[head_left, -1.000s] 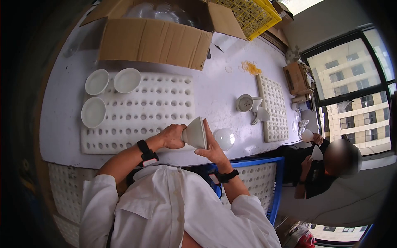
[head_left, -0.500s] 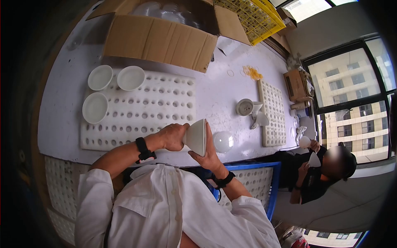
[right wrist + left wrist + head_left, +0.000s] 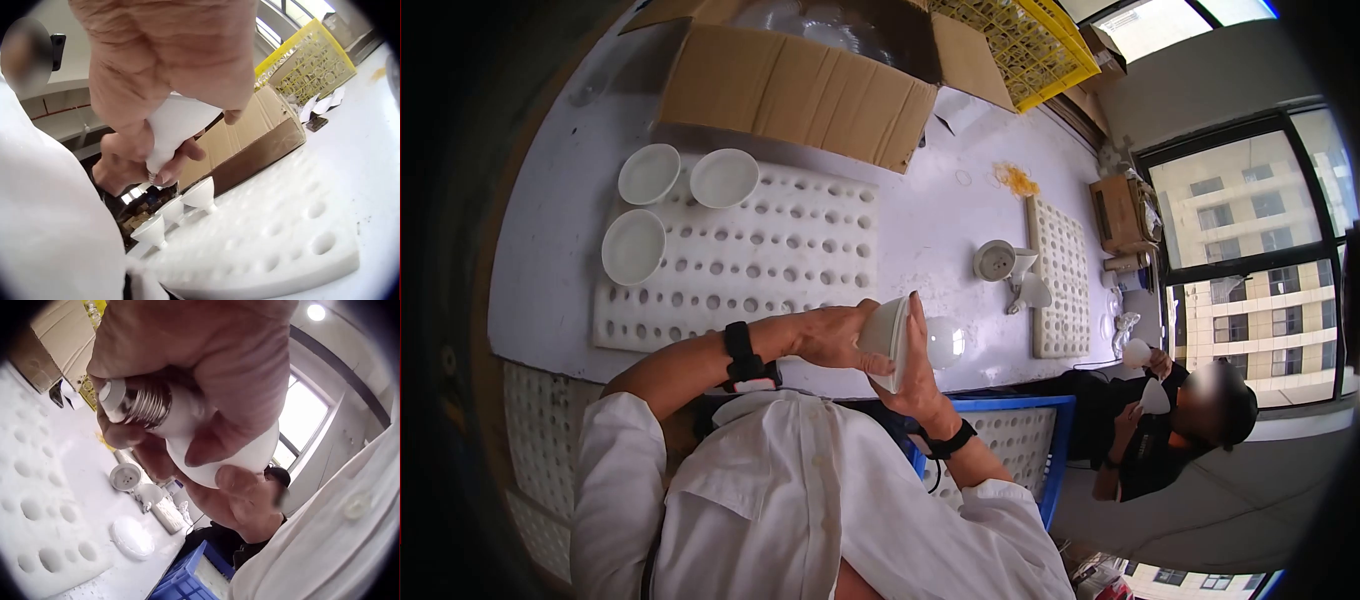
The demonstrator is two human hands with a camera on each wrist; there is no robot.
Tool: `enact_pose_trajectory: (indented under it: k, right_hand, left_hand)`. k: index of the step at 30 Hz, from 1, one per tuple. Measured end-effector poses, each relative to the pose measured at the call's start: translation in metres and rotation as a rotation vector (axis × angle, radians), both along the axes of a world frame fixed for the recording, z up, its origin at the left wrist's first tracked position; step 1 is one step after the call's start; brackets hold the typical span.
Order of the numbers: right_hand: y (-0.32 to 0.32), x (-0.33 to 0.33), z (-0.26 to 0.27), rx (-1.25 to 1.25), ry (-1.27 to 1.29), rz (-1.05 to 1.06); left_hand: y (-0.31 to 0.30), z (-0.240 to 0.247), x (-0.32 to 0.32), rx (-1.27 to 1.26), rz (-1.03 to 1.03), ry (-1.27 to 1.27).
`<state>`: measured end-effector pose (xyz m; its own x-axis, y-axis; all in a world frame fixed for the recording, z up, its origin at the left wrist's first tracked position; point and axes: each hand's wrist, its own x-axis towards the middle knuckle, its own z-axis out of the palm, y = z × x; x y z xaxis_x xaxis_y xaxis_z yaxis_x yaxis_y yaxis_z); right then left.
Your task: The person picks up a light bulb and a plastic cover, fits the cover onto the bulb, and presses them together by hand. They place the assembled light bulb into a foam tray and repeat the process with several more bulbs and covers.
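The white cone-shaped lamp is held in the air between both hands, in front of the chest. The left hand grips its narrow end, fingers curled around the neck and beside the metal screw base. The right hand grasps the wide end, palm against it and a digit bent over the rim.

A glossy dome sits on the pale table, near the right hand. To the left, three white cups stand at the corner of a holed foam board. Loose lamp parts lie beside a second foam board, below some orange bands.

An open cardboard box and a yellow crate fill the far side. A blue crate stands below the near edge; another person holds white pieces near the window.
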<state>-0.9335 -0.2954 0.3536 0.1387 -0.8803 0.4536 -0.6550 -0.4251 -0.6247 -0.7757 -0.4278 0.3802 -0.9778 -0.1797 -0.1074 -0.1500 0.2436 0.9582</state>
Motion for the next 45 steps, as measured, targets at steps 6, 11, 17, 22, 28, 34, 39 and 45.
enact_pose_trajectory:
  k: [6,11,17,22,28,34,39,45]
  right_hand:
    - [0.001,-0.003,-0.009,-0.086,0.025,-0.032]
    - [-0.001,-0.004,-0.008,-0.103,0.078,0.000]
    - [-0.004,-0.002,-0.008,-0.145,0.041,0.030]
    - [-0.007,-0.010,0.005,-0.027,0.404,-0.003]
    - [-0.022,-0.004,0.018,-0.157,0.151,-0.103]
    - [-0.029,0.020,0.040,0.014,-0.027,-0.172]
    - [-0.033,0.031,0.040,0.077,-0.048,-0.165]
    - [-0.034,0.039,0.045,0.414,-0.388,-0.130]
  left_hand:
    - [0.007,-0.006,-0.010,0.034,0.078,-0.006]
    - [0.009,-0.003,-0.007,0.003,0.096,0.014]
    - [0.012,-0.005,-0.001,0.014,0.137,0.038]
    - [0.002,-0.021,0.004,0.211,0.118,0.193]
    - [-0.010,-0.041,0.017,1.139,0.226,0.294]
    - [-0.009,-0.062,0.024,1.521,0.263,0.377]
    - [-0.010,-0.076,0.027,1.569,0.245,0.409]
    - [-0.011,-0.084,0.038,1.445,0.290,0.385]
